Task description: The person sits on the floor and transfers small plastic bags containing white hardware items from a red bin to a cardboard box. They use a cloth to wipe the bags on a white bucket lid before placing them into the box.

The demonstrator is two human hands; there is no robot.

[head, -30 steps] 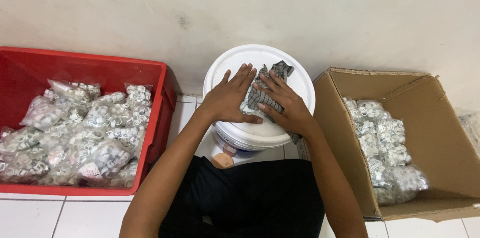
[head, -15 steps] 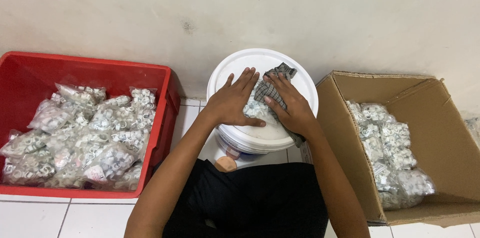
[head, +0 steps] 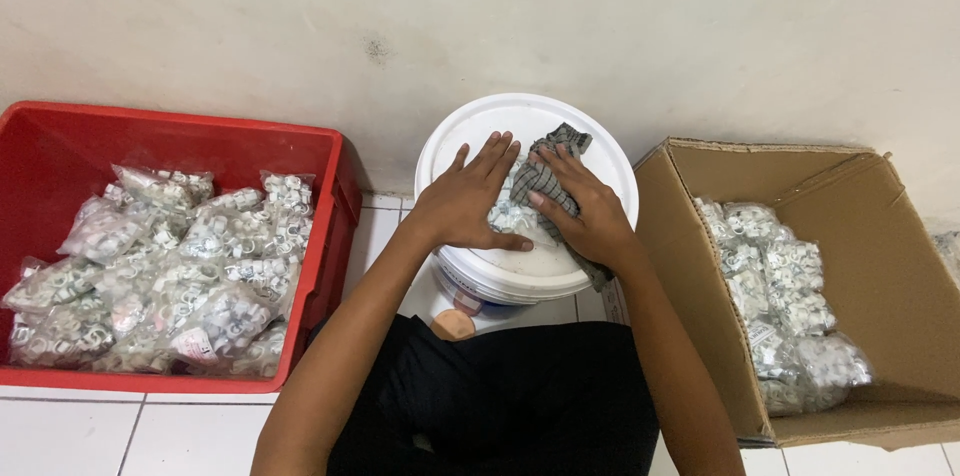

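Observation:
A white plastic bucket with its lid [head: 470, 126] on stands in front of me against the wall. Both hands lie flat on the lid. My left hand [head: 470, 198] presses down, fingers spread, on a clear bag of small white parts [head: 512, 214] that shows between the hands. My right hand [head: 585, 206] rests on a grey checked cloth [head: 560, 148], which lies partly over that bag. Most of the bag is hidden under the hands and the cloth.
A red plastic crate [head: 330, 151] at the left holds several clear bags of small white parts [head: 170, 256]. An open cardboard box [head: 890, 236] at the right holds more such bags [head: 790, 306]. White floor tiles lie below; the wall runs behind.
The view has shifted slightly. Both hands stay pressed on the lid, with the right hand drawn a little nearer over the cloth.

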